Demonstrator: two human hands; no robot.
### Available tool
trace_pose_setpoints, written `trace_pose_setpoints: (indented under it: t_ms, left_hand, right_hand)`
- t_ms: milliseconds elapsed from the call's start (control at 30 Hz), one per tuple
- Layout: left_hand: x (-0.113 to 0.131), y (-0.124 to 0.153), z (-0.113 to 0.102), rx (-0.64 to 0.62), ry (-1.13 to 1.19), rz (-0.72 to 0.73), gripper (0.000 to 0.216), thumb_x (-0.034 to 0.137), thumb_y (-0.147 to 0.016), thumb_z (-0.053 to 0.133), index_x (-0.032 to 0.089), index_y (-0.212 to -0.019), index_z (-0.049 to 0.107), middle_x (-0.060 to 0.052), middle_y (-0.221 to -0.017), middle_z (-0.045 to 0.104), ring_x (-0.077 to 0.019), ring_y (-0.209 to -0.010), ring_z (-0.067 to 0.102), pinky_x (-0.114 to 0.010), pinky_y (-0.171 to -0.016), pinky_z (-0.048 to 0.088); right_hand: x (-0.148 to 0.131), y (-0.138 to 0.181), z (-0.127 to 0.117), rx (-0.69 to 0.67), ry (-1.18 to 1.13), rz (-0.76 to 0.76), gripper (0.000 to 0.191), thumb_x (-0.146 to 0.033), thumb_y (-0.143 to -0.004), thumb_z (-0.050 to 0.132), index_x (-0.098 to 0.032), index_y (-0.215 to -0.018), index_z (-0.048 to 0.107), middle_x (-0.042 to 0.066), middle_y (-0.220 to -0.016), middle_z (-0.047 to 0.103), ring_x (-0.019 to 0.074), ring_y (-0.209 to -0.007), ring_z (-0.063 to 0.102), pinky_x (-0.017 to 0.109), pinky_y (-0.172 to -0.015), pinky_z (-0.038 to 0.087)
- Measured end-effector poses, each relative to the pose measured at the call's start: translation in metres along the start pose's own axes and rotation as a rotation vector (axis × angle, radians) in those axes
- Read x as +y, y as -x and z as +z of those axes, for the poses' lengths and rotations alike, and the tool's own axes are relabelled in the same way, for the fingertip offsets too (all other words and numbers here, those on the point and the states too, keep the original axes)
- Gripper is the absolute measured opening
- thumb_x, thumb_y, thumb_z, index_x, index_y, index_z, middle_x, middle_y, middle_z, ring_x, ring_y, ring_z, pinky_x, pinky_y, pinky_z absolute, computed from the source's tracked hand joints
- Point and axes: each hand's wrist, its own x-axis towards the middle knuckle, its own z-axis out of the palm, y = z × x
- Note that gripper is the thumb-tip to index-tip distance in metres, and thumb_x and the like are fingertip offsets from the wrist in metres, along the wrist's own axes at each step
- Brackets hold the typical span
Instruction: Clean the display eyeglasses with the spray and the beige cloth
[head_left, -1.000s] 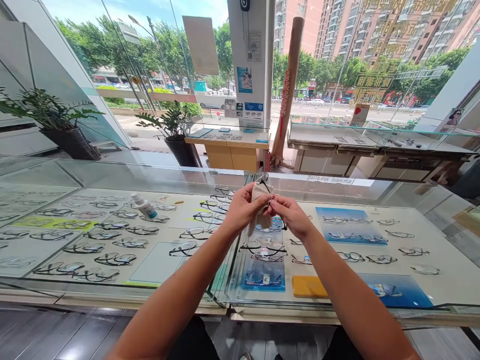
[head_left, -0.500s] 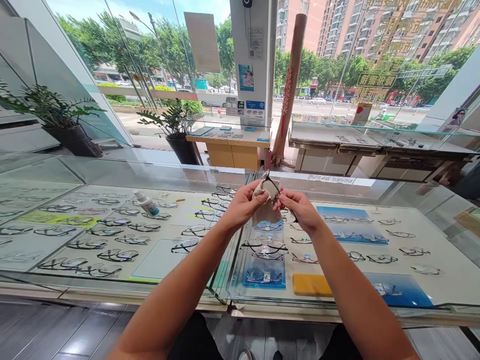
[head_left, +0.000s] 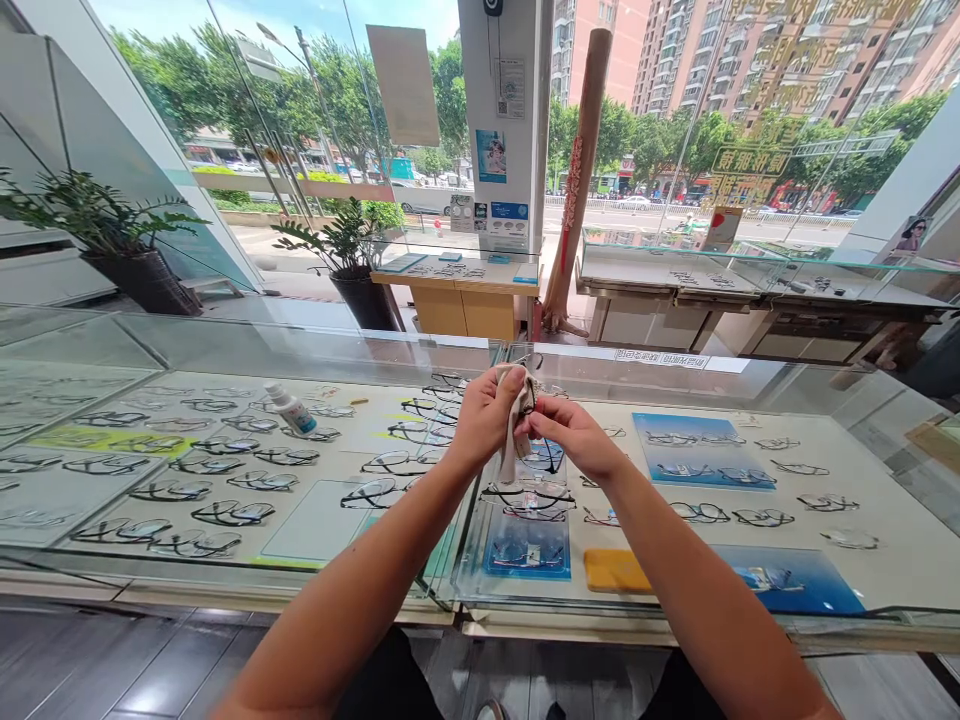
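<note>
My left hand (head_left: 484, 416) is closed around a beige cloth (head_left: 508, 462), its thumb pressing the cloth onto a pair of glasses. These dark-framed glasses (head_left: 531, 392) are held between both hands above the glass counter, partly covered by the cloth and my fingers. The fingers of my right hand (head_left: 574, 432) pinch the frame from the right side. Below my hands, several pairs of spectacles (head_left: 529, 497) lie in rows under the glass.
A white spray bottle (head_left: 291, 410) stands on the left counter. A yellow-orange case (head_left: 616, 570) lies near the right counter's front edge. Blue display mats (head_left: 694, 428) carry more frames. Beyond the counter are a potted plant (head_left: 352, 265) and a wooden post (head_left: 577, 190).
The glasses and cloth have turned in my hands, so the lens faces less toward me. The cloth is now folded narrower and hangs lower. Both hands have shifted slightly.
</note>
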Motion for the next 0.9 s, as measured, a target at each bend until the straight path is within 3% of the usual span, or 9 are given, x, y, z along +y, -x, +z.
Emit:
trace_pose_setpoints:
  t_ms: [167, 333, 433, 533, 700, 800, 900]
  left_hand:
    - [-0.009, -0.005, -0.002, -0.034, 0.105, -0.097, 0.067, 0.083, -0.085, 0.079, 0.017, -0.082, 0.069, -0.003, -0.064, 0.07, -0.016, -0.055, 0.065, -0.027, -0.053, 0.053]
    - [-0.018, -0.014, -0.01, 0.064, 0.2, -0.077, 0.064, 0.077, -0.082, 0.087, 0.019, -0.104, 0.072, -0.003, -0.079, 0.075, -0.0178, -0.067, 0.071, -0.029, -0.063, 0.059]
    - [-0.017, -0.017, -0.014, 0.089, 0.213, -0.062, 0.056, 0.065, -0.086, 0.089, 0.021, -0.117, 0.071, 0.003, -0.074, 0.068, -0.0135, -0.063, 0.065, -0.026, -0.063, 0.057]
    - [-0.015, -0.018, -0.015, 0.085, 0.219, -0.067, 0.045, 0.055, -0.088, 0.088, 0.021, -0.114, 0.072, 0.004, -0.072, 0.06, -0.0107, -0.061, 0.056, -0.023, -0.06, 0.05]
    - [-0.017, -0.014, -0.013, -0.004, 0.116, -0.076, 0.044, 0.058, -0.093, 0.081, 0.019, -0.113, 0.071, 0.003, -0.071, 0.056, -0.0119, -0.06, 0.049, -0.024, -0.057, 0.041]
    - [-0.021, -0.012, -0.015, 0.006, -0.112, 0.059, 0.042, 0.056, -0.098, 0.075, 0.019, -0.117, 0.071, 0.002, -0.078, 0.057, -0.0128, -0.064, 0.05, -0.026, -0.062, 0.043]
    - [-0.022, -0.01, -0.02, 0.049, -0.427, 0.364, 0.059, 0.055, -0.094, 0.082, 0.023, -0.14, 0.065, -0.009, -0.12, 0.069, -0.0218, -0.103, 0.067, -0.034, -0.089, 0.057]
  right_hand:
    - [0.001, -0.002, -0.007, 0.133, -0.001, -0.029, 0.047, -0.07, -0.09, 0.083, -0.023, -0.086, 0.079, 0.005, -0.094, 0.076, 0.0209, -0.089, 0.061, 0.037, -0.089, 0.048]
    - [-0.01, -0.001, -0.026, 0.296, -0.124, -0.053, 0.045, -0.066, -0.084, 0.089, -0.025, -0.083, 0.071, 0.004, -0.096, 0.076, 0.0199, -0.089, 0.061, 0.035, -0.085, 0.049]
    - [-0.017, 0.001, -0.036, 0.349, -0.193, -0.066, 0.041, -0.061, -0.083, 0.091, -0.025, -0.084, 0.071, 0.004, -0.097, 0.075, 0.0192, -0.09, 0.062, 0.034, -0.083, 0.051]
    - [-0.022, 0.002, -0.041, 0.373, -0.213, -0.069, 0.036, -0.056, -0.086, 0.088, -0.026, -0.085, 0.069, 0.005, -0.1, 0.074, 0.0194, -0.091, 0.062, 0.034, -0.083, 0.053]
    - [-0.023, 0.003, -0.04, 0.364, -0.215, -0.068, 0.035, -0.055, -0.086, 0.088, -0.025, -0.085, 0.07, 0.005, -0.1, 0.075, 0.0196, -0.093, 0.063, 0.033, -0.082, 0.053]
    - [-0.025, 0.003, -0.039, 0.323, -0.166, -0.053, 0.034, -0.055, -0.086, 0.087, -0.025, -0.083, 0.071, 0.005, -0.095, 0.074, 0.0194, -0.09, 0.063, 0.033, -0.081, 0.05]
    - [-0.027, 0.005, -0.041, 0.248, -0.062, -0.033, 0.032, -0.052, -0.088, 0.084, -0.024, -0.081, 0.07, 0.004, -0.087, 0.072, 0.0201, -0.089, 0.063, 0.034, -0.083, 0.048]
